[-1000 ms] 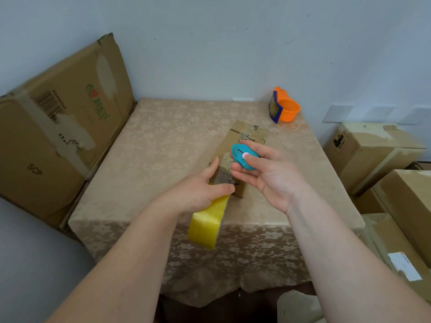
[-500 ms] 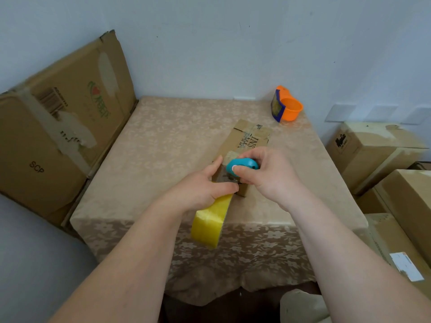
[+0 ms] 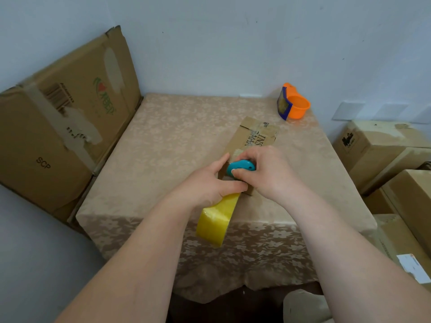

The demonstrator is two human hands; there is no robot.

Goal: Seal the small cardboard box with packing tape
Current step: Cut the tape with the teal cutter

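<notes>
A small brown cardboard box (image 3: 253, 136) with black lettering lies on the table (image 3: 177, 141), its near end covered by both hands. My left hand (image 3: 207, 185) grips a yellow roll of packing tape (image 3: 218, 221), which hangs below the hand over the table's front edge. The tape strip itself is hidden under my fingers. My right hand (image 3: 268, 173) holds a small blue cutter (image 3: 240, 167) pressed down at the box's near end, right beside my left thumb.
An orange and blue tape dispenser (image 3: 293, 104) stands at the table's far right corner. A large flattened carton (image 3: 60, 127) leans against the wall on the left. Several closed cartons (image 3: 382, 157) are stacked on the right, close to the table.
My right hand has turned over and brought the blue cutter down onto the near end of the box. My left hand and the yellow roll have stayed in place.
</notes>
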